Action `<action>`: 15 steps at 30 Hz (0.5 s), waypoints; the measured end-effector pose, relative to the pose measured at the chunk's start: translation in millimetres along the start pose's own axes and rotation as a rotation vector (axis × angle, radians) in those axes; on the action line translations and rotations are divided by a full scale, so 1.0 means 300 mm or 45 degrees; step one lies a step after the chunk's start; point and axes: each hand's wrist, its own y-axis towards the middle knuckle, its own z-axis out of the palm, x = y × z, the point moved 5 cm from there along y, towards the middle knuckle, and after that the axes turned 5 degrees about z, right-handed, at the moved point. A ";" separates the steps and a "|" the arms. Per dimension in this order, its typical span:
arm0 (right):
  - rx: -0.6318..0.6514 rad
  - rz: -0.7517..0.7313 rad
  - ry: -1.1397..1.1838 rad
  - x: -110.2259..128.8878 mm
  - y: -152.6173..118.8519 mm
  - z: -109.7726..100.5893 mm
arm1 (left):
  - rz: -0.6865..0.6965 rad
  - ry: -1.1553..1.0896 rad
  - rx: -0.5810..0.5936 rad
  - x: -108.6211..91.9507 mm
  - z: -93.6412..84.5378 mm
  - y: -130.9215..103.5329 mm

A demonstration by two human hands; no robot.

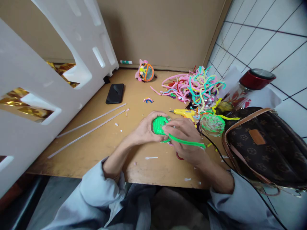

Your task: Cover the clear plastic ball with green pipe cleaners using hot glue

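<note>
A small round object wrapped in bright green pipe cleaner [158, 125] is gripped in my left hand [145, 127], whose thumb and fingers curl around its far and near sides. My right hand [185, 137] is closed at the right side of the same object, its fingertips against the green surface. From those fingers a loose green pipe cleaner [188, 141] trails out to the right. Just beyond my right hand lies a yellow hot glue gun [184, 112], nozzle toward the left. Part of a red thing [178, 156] shows under my right hand; its kind is hidden.
Pastel pipe cleaners [196, 86] lie heaped at back right, near a red-lidded bottle [254, 84] and a brown handbag [266, 147]. Leftward are a black phone [115, 93] and two glue sticks [88, 132]. A decorated ball [145, 71] stands behind. A black cord [230, 166] crosses the right.
</note>
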 end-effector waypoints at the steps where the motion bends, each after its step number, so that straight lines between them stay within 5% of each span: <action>1: 0.032 0.089 0.060 -0.011 0.003 -0.006 | -0.041 0.001 -0.001 -0.001 -0.001 0.000; 9: 0.025 0.561 0.366 -0.070 -0.014 -0.009 | -0.205 -0.126 0.009 0.001 -0.003 -0.011; 15: 0.029 0.436 0.383 -0.067 -0.016 -0.005 | -0.207 -0.082 0.012 -0.002 -0.009 -0.008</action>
